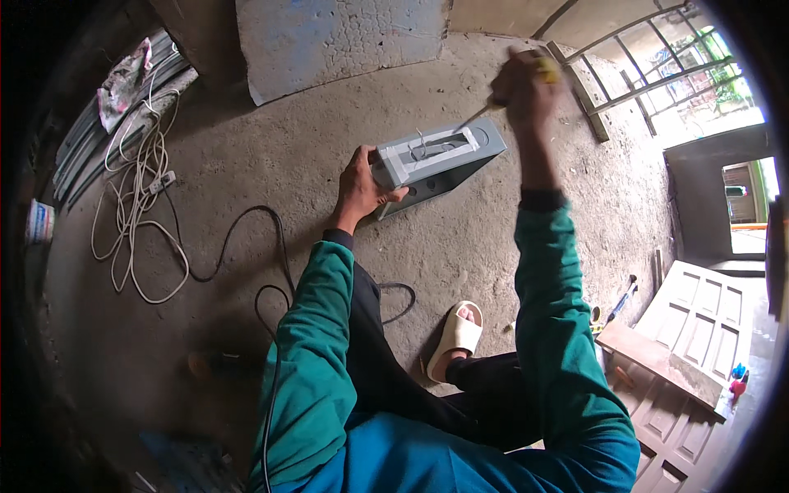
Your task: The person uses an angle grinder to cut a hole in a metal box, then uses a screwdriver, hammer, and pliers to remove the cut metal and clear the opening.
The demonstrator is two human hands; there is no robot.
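A grey box (440, 187) with round holes in one face is held above the concrete floor, white tape strips round a long opening in its upper face. My left hand (366, 185) is closed on the box's left end. Raised at the upper right, my right hand (530, 90) is blurred, closed on the yellow and dark handle of a thin metal tool (481, 112), whose shaft slants down to the taped face. The exact tool is hard to make out.
Tangled white cable (131, 246) and long strips (74, 160) lie left, a black cord (279, 230) by my legs. A leaning board (341, 45) stands behind, a metal grille (649, 62) upper right, panelled wooden doors (694, 329) lower right. My sandalled foot (460, 333) is below the box.
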